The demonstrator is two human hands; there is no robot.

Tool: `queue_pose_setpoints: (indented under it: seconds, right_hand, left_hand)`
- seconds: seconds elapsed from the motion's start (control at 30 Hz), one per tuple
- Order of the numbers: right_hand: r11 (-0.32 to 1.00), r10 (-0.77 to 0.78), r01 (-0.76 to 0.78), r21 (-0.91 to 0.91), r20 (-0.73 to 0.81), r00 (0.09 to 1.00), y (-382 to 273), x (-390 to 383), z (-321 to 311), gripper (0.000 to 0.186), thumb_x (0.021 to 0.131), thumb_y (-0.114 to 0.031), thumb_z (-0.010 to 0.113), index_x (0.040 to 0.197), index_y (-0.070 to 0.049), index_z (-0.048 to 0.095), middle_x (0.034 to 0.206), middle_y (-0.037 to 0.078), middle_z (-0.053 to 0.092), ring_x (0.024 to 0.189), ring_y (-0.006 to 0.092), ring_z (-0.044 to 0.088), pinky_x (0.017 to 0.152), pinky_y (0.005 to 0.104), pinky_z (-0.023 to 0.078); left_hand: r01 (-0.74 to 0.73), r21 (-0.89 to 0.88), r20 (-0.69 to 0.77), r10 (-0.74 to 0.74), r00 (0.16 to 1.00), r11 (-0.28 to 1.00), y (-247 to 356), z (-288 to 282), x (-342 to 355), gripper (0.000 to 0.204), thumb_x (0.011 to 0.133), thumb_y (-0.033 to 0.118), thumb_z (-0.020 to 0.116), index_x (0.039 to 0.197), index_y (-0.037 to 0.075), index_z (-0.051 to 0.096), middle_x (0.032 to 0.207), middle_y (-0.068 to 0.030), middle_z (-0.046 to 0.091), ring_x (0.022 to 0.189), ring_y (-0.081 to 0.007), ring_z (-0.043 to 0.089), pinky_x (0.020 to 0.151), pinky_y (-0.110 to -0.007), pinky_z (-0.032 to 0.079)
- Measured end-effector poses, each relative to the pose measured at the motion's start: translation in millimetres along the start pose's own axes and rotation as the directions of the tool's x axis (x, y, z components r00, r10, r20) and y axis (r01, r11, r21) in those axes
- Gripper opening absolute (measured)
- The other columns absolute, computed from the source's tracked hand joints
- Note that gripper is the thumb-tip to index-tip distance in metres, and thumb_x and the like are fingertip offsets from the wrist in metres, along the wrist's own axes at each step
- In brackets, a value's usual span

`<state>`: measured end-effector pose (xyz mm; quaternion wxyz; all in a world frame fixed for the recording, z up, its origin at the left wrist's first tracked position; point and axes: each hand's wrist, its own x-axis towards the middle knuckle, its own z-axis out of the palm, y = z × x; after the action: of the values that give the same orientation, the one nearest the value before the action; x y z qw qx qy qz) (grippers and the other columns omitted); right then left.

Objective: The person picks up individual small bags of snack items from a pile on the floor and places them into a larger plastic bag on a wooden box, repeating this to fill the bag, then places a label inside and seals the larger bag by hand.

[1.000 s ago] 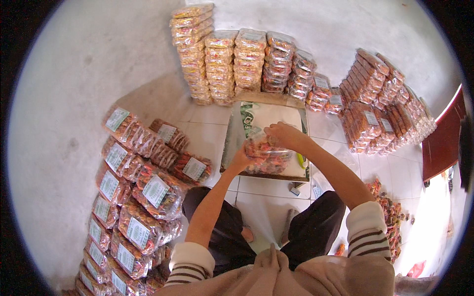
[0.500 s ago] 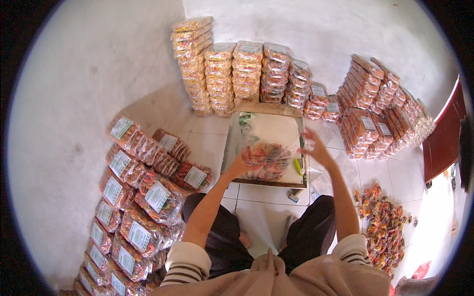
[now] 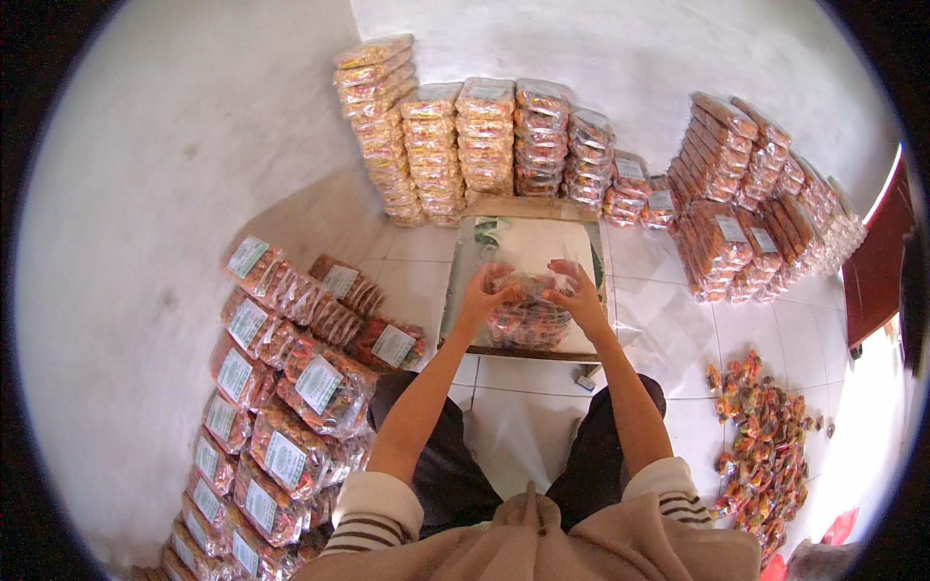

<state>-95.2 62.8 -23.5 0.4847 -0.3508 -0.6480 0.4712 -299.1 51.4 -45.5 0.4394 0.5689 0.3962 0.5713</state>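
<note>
A clear plastic bag (image 3: 528, 324) filled with small, reddish wrapped pieces rests on the low table (image 3: 528, 237) in front of my knees. My left hand (image 3: 487, 290) is closed on the upper left of the bag, fingers curled inward. At the opposite upper corner, my right hand (image 3: 578, 290) pinches the plastic. Some clear film stands up between and beyond the hands. Fine details of the bag's mouth are blurred.
Tall stacks of filled bags (image 3: 484, 136) line the back wall, with more stacks (image 3: 717, 242) at the right. Labelled bags (image 3: 286, 455) pile up on my left. Loose wrapped pieces (image 3: 760, 436) lie on the tiled floor at right, and clear plastic sheets (image 3: 668, 339) lie nearer the table.
My right hand has come in from the table's right edge to the bag. The bag has settled in front of me between both hands. A green-handled tool on the table is now hidden.
</note>
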Motion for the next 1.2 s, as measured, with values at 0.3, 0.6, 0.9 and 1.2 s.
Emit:
queue_pose_setpoints:
  seconds: [0.3, 0.6, 0.9, 1.2]
  right_hand:
    - [0.999, 0.043, -0.048, -0.012, -0.265, 0.963, 4, 8, -4, 0.047, 0.076, -0.021, 0.068, 0.112, -0.003, 0.044, 0.110, 0.009, 0.052, 0.105, 0.0174, 0.048, 0.088, 0.0341, 0.039]
    - [0.855, -0.239, 0.081, -0.512, -0.252, 0.938, 0, -13, -1, 0.071, 0.069, -0.029, 0.074, 0.120, 0.001, 0.034, 0.114, 0.013, 0.041, 0.109, 0.0231, 0.040, 0.094, 0.0363, 0.032]
    - [0.786, -0.322, 0.108, -0.609, -0.253, 0.912, -15, -18, 3, 0.094, 0.058, -0.036, 0.078, 0.130, -0.003, 0.028, 0.120, 0.020, 0.034, 0.111, 0.0347, 0.035, 0.095, 0.0423, 0.029]
    - [0.626, -0.289, -0.034, -0.779, -0.273, 0.918, -11, -43, 26, 0.093, 0.066, -0.036, 0.072, 0.137, -0.006, 0.020, 0.121, 0.020, 0.033, 0.109, 0.0348, 0.036, 0.093, 0.0438, 0.030]
  left_hand:
    - [0.085, -0.198, -0.070, -0.101, 0.992, 0.977, -1, 23, 8, 0.031, 0.075, 0.009, 0.069, 0.098, -0.001, 0.049, 0.081, -0.0090, 0.058, 0.063, -0.0159, 0.060, 0.053, -0.026, 0.052]
    - [-0.279, -0.068, -0.283, 0.249, 0.926, 0.958, -6, 36, 2, 0.069, 0.073, 0.013, 0.071, 0.117, 0.006, 0.017, 0.117, -0.0145, 0.031, 0.101, -0.0236, 0.048, 0.072, -0.026, 0.053]
    - [-0.303, 0.063, -0.341, 0.306, 0.889, 0.951, -22, 49, -5, 0.063, 0.071, 0.027, 0.073, 0.104, 0.008, 0.023, 0.122, -0.0144, 0.026, 0.112, -0.0262, 0.034, 0.088, -0.036, 0.042]
    - [-0.286, 0.385, -0.274, 0.404, 0.873, 0.878, -18, 44, -15, 0.045, 0.086, 0.033, 0.054, 0.113, 0.004, 0.034, 0.123, -0.0138, 0.024, 0.108, -0.0231, 0.034, 0.082, -0.034, 0.042]
